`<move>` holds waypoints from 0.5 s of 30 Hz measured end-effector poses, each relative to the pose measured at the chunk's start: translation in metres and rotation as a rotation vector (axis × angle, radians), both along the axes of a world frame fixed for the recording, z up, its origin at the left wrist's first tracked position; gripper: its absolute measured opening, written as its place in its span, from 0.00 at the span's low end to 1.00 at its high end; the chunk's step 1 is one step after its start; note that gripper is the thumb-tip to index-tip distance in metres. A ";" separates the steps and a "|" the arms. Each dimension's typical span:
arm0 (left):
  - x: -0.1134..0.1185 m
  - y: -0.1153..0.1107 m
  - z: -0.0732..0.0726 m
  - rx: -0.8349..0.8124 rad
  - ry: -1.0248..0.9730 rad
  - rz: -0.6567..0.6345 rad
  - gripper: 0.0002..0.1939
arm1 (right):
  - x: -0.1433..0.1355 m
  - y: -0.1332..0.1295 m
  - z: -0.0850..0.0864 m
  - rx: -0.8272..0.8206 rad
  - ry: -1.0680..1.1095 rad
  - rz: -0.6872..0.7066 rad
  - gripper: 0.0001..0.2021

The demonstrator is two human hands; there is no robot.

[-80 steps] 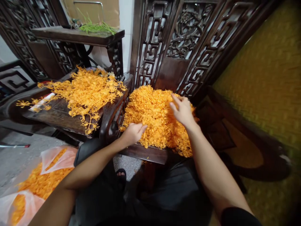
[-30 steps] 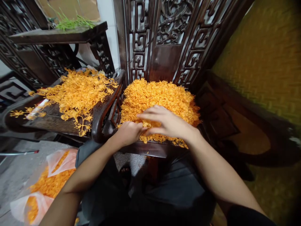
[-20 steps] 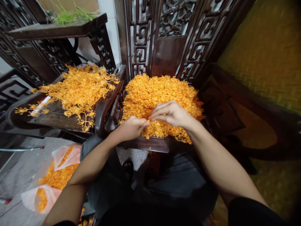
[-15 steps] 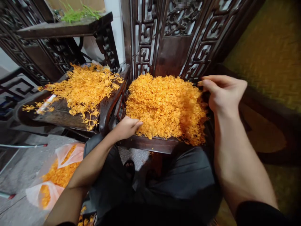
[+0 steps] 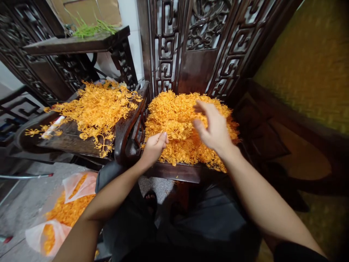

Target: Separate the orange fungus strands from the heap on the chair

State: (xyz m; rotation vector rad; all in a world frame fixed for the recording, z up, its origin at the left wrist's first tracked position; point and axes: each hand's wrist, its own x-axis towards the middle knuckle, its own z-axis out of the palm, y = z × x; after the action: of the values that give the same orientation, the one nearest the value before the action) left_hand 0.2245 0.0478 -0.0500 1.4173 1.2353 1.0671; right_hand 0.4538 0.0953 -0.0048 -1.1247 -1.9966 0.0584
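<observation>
A thick heap of orange branching pieces (image 5: 188, 153) covers the dark wooden seat (image 5: 180, 172) in front of me. My left hand (image 5: 155, 147) is closed at the heap's front left, thumb and finger pinching the end of an orange sprig (image 5: 178, 130) that lies out to the right over the heap. My right hand (image 5: 211, 125) is over the heap's right part, thumb and fingers apart, with nothing seen between them. It is slightly blurred, close to the sprig's right end.
Another orange pile (image 5: 100, 105) lies on a wooden chair (image 5: 73, 140) at left, beside a white object (image 5: 53, 127). Green stalks (image 5: 94, 28) rest on a shelf (image 5: 71, 46). An open plastic bag (image 5: 61, 231) of orange pieces sits on the floor. Carved wooden backrest (image 5: 200, 69) behind the heap.
My right hand has moved left from beyond the heap's right edge to above it, and its pinched fingers have opened. An orange sprig now shows raised at my left hand.
</observation>
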 end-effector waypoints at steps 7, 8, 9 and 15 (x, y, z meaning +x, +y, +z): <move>0.008 -0.010 0.014 0.136 0.182 -0.020 0.21 | -0.044 -0.013 -0.003 -0.042 -0.152 0.285 0.21; 0.009 -0.011 0.016 0.125 0.169 -0.043 0.22 | -0.042 -0.009 -0.003 -0.063 -0.115 0.343 0.20; 0.011 -0.012 0.018 0.105 0.154 -0.075 0.22 | -0.039 -0.005 -0.003 -0.092 -0.078 0.399 0.18; 0.017 -0.013 0.014 -0.060 0.065 -0.160 0.24 | 0.010 0.040 -0.005 -0.238 0.205 0.240 0.19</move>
State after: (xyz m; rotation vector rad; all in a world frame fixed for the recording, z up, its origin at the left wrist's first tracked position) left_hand 0.2410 0.0344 -0.0360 1.4876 1.1690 0.8749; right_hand 0.4640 0.1349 -0.0093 -0.9739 -1.9642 0.5273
